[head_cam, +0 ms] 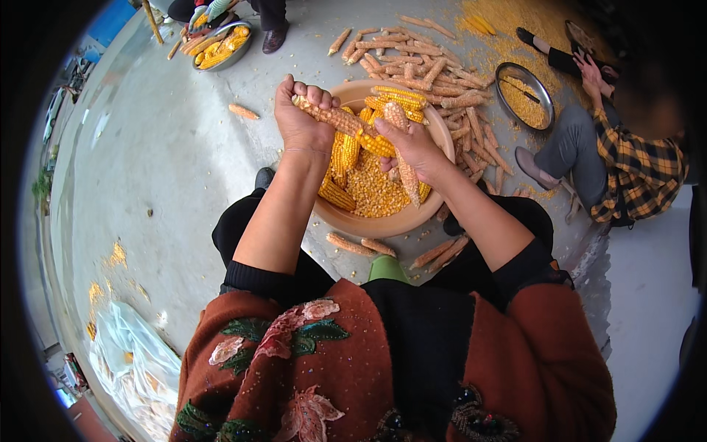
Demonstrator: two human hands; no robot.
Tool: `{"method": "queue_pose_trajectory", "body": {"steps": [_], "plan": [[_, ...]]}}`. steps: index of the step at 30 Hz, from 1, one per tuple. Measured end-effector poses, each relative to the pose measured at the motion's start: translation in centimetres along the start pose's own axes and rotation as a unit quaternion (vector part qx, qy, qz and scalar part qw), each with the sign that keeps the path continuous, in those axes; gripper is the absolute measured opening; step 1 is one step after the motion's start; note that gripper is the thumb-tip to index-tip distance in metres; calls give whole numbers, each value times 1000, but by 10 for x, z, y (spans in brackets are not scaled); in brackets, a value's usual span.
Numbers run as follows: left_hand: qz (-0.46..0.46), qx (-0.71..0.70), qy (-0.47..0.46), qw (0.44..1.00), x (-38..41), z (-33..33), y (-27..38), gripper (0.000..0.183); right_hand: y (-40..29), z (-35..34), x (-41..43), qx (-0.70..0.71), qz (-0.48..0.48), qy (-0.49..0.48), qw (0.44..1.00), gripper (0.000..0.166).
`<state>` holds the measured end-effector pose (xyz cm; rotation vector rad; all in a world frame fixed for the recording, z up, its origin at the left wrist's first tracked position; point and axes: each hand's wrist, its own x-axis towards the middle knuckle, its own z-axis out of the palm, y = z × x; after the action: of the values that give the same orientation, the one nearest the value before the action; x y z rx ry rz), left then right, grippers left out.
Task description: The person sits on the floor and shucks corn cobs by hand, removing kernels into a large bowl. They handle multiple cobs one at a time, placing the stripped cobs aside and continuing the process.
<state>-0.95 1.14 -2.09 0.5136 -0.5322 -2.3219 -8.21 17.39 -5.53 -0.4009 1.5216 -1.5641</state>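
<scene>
My left hand (301, 119) grips one end of a partly shelled corn ear (337, 117). Yellow kernels remain at the ear's other end, and the stripped part is pale orange cob. In my right hand (422, 152) is a bare corncob (407, 175), held crosswise against the kernel-covered end of the ear. Both hands are over a wide tan plastic basin (381, 225). Loose corn kernels (381, 190) cover part of its bottom. Whole yellow corn ears (336, 194) lean along its left and far sides. My right fingers are partly hidden behind the cob.
Bare cobs (420, 61) are heaped beyond the basin and to its right. A metal bowl of kernels (522, 105) stands near a seated person (629, 160). Far left, gloved hands (207, 12) work by a metal basin of ears (223, 52). A plastic sheet (132, 353) lies lower left.
</scene>
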Motion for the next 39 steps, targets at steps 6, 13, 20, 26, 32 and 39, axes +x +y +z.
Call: {"method": "queue_pose_trajectory", "body": {"steps": [6,13,20,26,32,39], "plan": [[8,167,-199,966,-35,27,-10,33,-4,-6,7,54,106,51,992,34],[-28,46,-45,998,-7,10,-7,30,13,-19,22,111,80,-20,990,49],[-8,26,71,997,-2,2,-15,29,27,3,18,-170,-218,76,958,46],[8,196,-159,968,-41,26,-30,30,37,-13,36,-43,5,139,989,38],[12,20,108,994,13,-10,-8,27,4,4,6,2,-42,-12,999,59],[-9,74,47,996,-5,5,-19,27,29,3,17,-170,-126,78,974,53]]}}
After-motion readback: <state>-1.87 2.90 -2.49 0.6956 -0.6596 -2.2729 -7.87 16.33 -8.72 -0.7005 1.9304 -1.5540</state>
